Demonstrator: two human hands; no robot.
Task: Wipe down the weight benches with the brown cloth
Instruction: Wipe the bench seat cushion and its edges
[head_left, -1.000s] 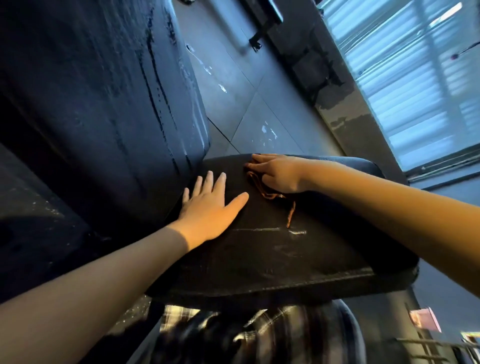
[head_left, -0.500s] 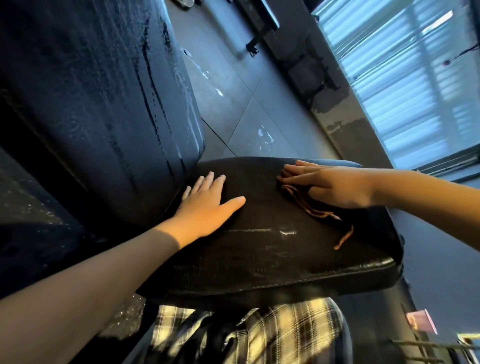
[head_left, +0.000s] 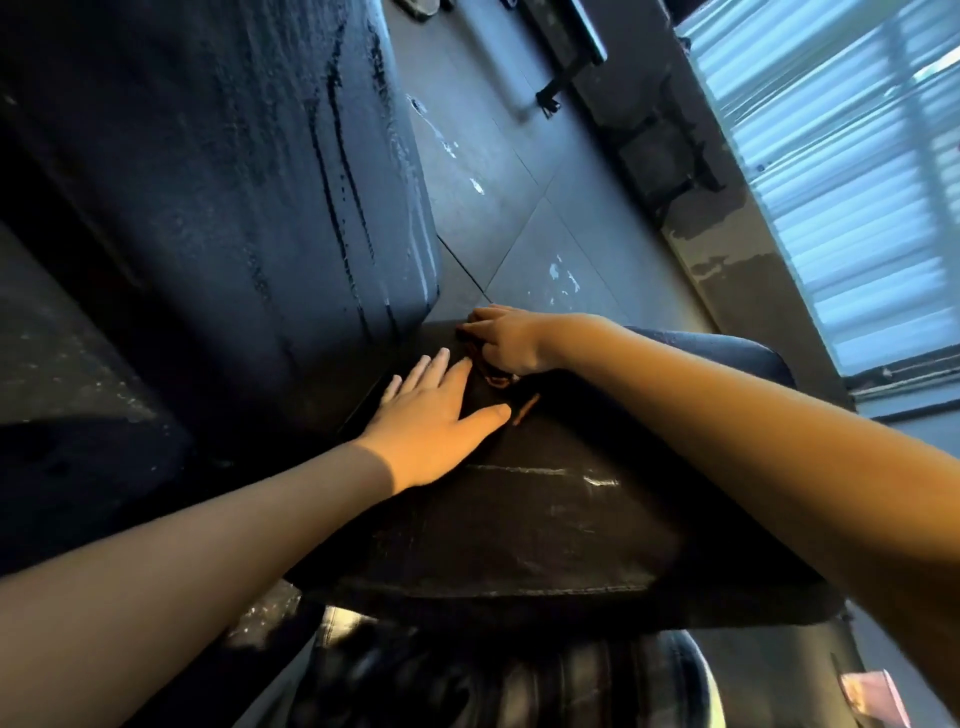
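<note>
While the left hand (head_left: 434, 423) stays flat and open near the seat's (head_left: 545, 530) left edge, bracing it, the right hand (head_left: 506, 340) has swept back from the right side to the far left corner, just beside the backrest (head_left: 234, 208). Its fingers bend over the bunched cloth (head_left: 525, 409), gripping it against the pad, with a brown tail trailing toward the left thumb. The far edge looks covered by that pass; the near half, with its pale streaks, likely remains to wipe.
</note>
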